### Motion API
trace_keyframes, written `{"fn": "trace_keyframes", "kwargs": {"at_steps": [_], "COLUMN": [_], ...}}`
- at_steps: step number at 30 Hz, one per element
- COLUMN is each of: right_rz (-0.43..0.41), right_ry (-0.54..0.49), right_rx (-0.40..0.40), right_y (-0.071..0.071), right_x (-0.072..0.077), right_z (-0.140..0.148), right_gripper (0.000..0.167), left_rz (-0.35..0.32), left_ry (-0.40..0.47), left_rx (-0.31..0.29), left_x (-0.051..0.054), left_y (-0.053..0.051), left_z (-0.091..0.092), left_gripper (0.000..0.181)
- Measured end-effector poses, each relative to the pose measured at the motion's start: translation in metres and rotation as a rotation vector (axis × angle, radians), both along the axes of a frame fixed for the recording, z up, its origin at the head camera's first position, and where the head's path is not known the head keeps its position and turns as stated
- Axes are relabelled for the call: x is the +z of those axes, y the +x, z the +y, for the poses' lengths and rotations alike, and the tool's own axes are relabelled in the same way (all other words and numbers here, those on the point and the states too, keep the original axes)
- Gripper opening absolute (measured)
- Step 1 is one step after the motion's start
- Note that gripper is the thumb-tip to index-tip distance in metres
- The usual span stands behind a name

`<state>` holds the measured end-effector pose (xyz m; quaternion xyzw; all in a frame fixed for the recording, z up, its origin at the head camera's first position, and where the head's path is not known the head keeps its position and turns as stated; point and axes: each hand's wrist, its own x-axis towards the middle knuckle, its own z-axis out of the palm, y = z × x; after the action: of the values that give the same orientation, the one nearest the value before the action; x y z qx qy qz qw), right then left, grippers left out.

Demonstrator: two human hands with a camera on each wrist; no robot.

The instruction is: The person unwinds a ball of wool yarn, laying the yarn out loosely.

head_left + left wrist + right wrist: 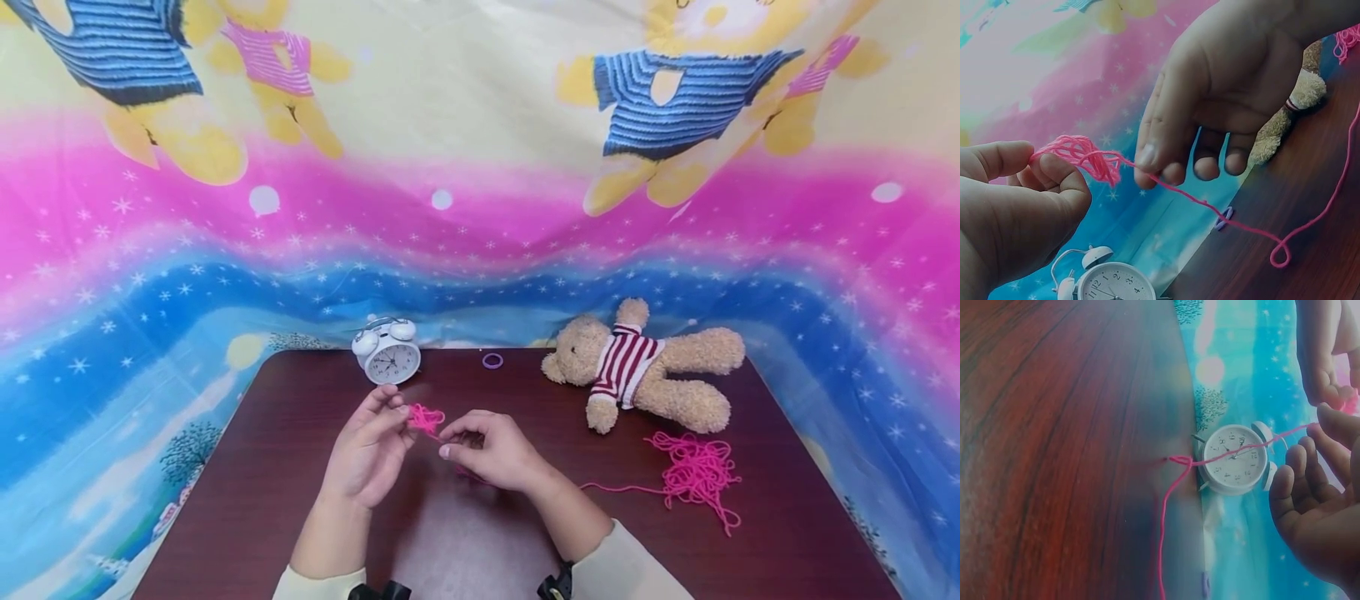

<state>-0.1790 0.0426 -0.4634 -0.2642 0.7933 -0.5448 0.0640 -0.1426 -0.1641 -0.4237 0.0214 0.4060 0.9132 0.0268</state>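
Observation:
A small bundle of looped pink yarn [1088,156] is pinched at one end between the thumb and fingers of my left hand [369,450]. To its right, my right hand [498,450] pinches the strand leaving the bundle between thumb and index finger; its other fingers hang loosely bent in the left wrist view. From there the pink strand [1247,226] sags, makes a small loop and runs on to the right. It leads towards a loose, tangled heap of pink yarn [697,473] on the right side of the table. Both hands are above the table.
A white twin-bell alarm clock [392,354] stands at the table's back left. Near the back edge lies a purple ring [492,361]. A teddy bear [645,367] in a striped shirt lies at the back right of the brown table [247,500]. A printed cloth [480,217] hangs behind.

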Motion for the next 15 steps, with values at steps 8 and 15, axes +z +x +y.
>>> {"fn": "trace_keyframes", "kwargs": {"at_steps": [8,15], "right_rz": [0.051,0.058], "right_ry": [0.004,0.011], "right_rx": [-0.016,-0.029], "right_y": [0.0019,0.0025], "right_x": [0.0009,-0.0001], "right_z": [-0.0008,0.0058], "right_gripper": [0.008,0.007], "left_rz": [0.001,-0.008], "left_ry": [0.006,0.000], "left_rx": [-0.005,0.002], "left_x": [-0.0008,-0.0018], "left_y": [0.0007,0.0008], "left_z": [0.0033,0.0001], "left_gripper": [0.033,0.033]}}
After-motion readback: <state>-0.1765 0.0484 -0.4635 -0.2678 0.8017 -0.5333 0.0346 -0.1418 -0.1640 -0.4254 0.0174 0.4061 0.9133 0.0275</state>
